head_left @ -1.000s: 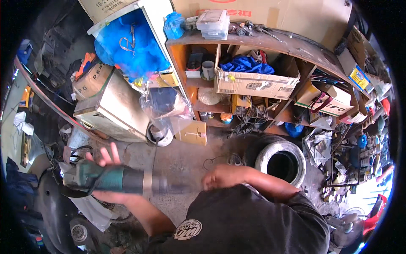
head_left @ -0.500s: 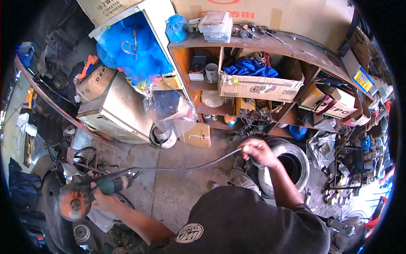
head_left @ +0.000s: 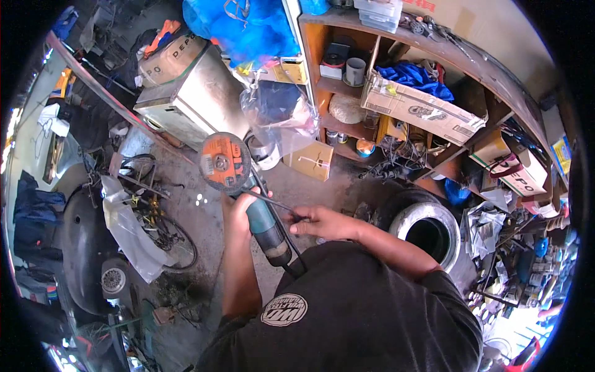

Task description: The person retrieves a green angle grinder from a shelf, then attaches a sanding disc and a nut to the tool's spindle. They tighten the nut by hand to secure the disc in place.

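Observation:
An angle grinder (head_left: 263,222) with a teal body and black rear end is held up in front of my chest. Its orange-faced disc (head_left: 224,162) points away from me at the far end. My left hand (head_left: 238,214) is wrapped round the tool from its left side, just behind the head. To the right of the body, my right hand (head_left: 320,222) has its fingers closed on the black power cord (head_left: 276,203). Part of that cord crosses over the grinder, and another stretch runs down past its rear end toward my shirt. My right fingertips are partly hidden.
Stacked tyres (head_left: 427,232) stand on the right, below a wooden shelf (head_left: 339,88) holding a cardboard box (head_left: 424,118). A white cabinet (head_left: 198,99) stands ahead. At left lie a bicycle (head_left: 180,245), plastic sheeting (head_left: 129,232) and a black curved panel (head_left: 82,242).
My left hand has brought the grinder from the far lower left to the middle. My right hand, still on the cord, has come in beside it. The view has shifted too.

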Tool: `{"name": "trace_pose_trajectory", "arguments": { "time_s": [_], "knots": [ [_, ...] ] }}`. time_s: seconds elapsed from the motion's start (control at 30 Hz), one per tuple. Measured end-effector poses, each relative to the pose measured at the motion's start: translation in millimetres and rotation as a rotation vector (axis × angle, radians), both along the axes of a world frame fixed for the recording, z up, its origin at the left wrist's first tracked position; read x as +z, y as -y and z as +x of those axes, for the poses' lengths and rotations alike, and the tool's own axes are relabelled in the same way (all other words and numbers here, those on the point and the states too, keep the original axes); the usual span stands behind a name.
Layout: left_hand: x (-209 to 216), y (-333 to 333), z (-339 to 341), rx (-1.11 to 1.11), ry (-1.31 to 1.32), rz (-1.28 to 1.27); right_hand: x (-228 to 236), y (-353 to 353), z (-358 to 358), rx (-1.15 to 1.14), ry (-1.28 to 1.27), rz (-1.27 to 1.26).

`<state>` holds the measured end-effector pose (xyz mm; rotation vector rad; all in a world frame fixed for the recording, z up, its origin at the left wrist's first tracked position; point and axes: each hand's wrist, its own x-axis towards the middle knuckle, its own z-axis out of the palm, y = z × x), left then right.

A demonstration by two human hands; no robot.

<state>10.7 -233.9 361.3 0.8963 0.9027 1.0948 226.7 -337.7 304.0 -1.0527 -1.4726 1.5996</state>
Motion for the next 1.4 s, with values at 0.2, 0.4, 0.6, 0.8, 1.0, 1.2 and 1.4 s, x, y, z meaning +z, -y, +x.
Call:
{"name": "trace_pose_trajectory", "arguments": {
  "time_s": [0.2, 0.4, 0.6, 0.8, 1.0, 1.2, 1.4],
  "knots": [
    [-4.6, -2.4, -1.0, -0.143, -0.409, 0.287, 75.1, 28.9, 19.7, -0.082, 0.413, 0.393],
    [-103.2, 11.6, 7.0, -0.501, -0.513, 0.172, 97.2, 14.4, 17.4, -0.063, 0.448, 0.966],
    [-78.9, 64.4, 40.8, -0.776, -0.933, 0.446, 87.9, 0.5, 57.0, -0.485, 0.643, 0.778],
    [-81.2, 65.6, 20.1, -0.518, -0.783, 0.338, -41.1, 8.3, 204.7, -1.003, 0.950, 0.126],
    [-42.9, 34.9, 9.7, -0.646, -0.342, 0.043, -44.8, 52.6, 88.7, -0.512, 0.514, -0.041],
    [-26.9, 34.9, 37.3, -0.548, -0.083, 0.032, -18.9, 41.4, 6.5, 0.046, -0.172, -0.046],
    [1.5, 22.6, 49.9, -0.784, -0.293, 0.213, 8.0, 45.0, -6.0, 0.043, -0.272, 0.030]
  ]
}}
